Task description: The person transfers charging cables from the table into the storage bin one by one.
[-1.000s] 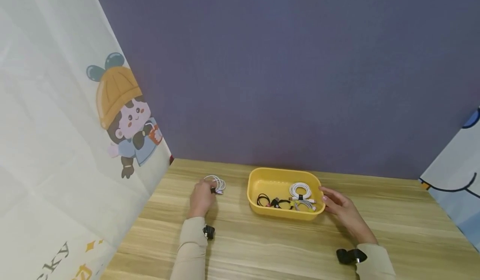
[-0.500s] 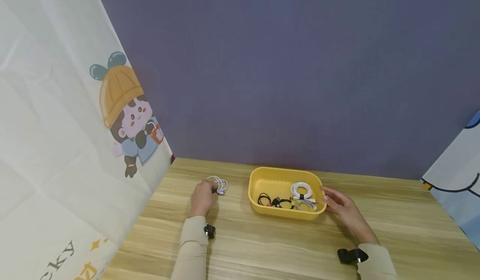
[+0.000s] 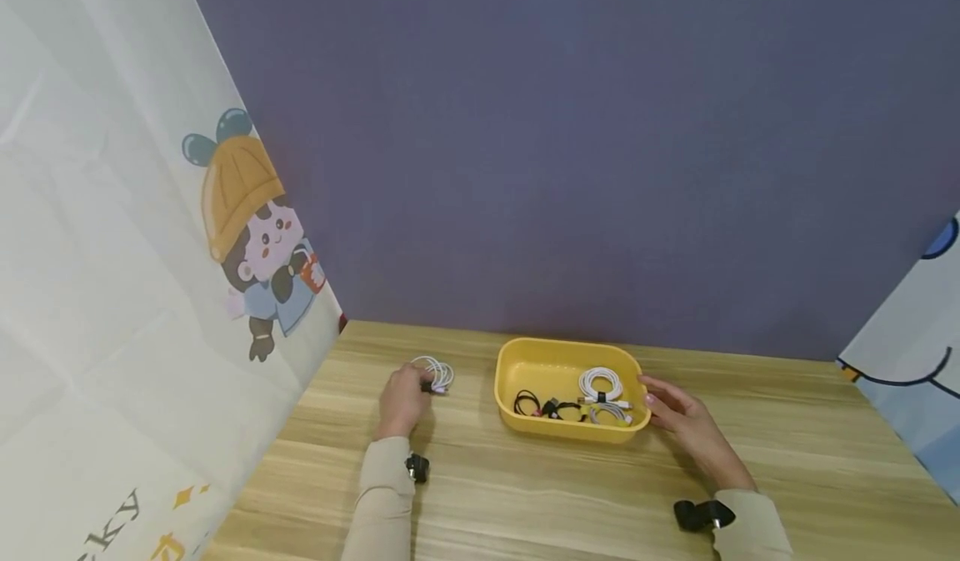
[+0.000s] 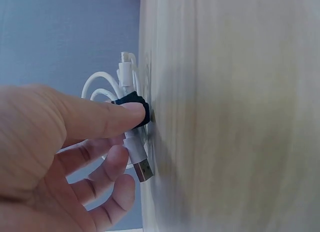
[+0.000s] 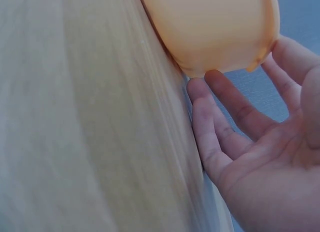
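In the left wrist view, my left hand point(image 4: 75, 142) pinches a coiled white USB cable point(image 4: 100, 81) by the black strap point(image 4: 135, 109) bundling it. The coil stands against the wooden tabletop, its USB plug point(image 4: 143, 169) pointing toward my lower fingers. The head view places this hand at the table's left, well apart from a yellow plastic box point(image 3: 525, 432). At the box's right end, my right hand point(image 3: 693, 436) touches the rim and outer side with extended fingers. Inside the box lie a coiled white cable point(image 3: 600, 384), a grey cable point(image 3: 611, 413) and small black cables point(image 3: 527, 403).
The wooden table point(image 3: 525, 494) meets a dark blue-purple panel point(image 3: 562, 169) behind the box. A white sheet with a cartoon figure point(image 3: 258, 244) borders the left, and another printed sheet point(image 3: 915, 361) borders the right.
The view has shifted slightly with the head. Both hands stay in place, the left on the cable and the right at the box.
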A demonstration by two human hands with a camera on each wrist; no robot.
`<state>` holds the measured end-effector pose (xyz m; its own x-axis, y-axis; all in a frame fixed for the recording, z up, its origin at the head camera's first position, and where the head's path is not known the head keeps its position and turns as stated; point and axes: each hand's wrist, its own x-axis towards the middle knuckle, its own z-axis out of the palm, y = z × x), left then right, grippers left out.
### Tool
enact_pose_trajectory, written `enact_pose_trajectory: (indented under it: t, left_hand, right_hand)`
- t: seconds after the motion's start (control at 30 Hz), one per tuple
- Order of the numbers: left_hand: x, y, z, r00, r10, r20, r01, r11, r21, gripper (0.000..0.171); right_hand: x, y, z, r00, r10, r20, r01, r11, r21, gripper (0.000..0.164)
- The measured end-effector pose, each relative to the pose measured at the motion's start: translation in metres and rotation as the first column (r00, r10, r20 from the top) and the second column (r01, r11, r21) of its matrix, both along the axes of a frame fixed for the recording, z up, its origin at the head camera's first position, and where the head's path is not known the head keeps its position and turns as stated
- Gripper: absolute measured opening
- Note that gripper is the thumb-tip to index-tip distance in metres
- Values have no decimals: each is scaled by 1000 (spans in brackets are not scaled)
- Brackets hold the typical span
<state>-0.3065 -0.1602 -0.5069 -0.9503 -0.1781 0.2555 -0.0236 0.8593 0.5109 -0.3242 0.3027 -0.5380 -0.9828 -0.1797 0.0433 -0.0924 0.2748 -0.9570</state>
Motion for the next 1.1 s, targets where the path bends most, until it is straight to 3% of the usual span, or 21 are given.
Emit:
enact_pose_trajectory:
  t: [0.33, 0.83, 1.1]
  left_hand:
    - [-2, -1, 1, 998, -25, -55, 25, 1000, -6, 33]
    - [-4, 6, 0, 985, -59, -160, 68, 996, 54, 28]
    - [-8, 9, 6, 985, -81, -152, 95, 992, 87, 31]
  right_hand:
    - [-2, 0, -3, 1000, 1, 0, -1, 1000, -2, 59]
    - [-4, 2, -6, 999, 21, 32, -20, 1000, -10, 62]
    - [-5, 2, -3, 1000, 21, 13, -21, 1000, 3, 60]
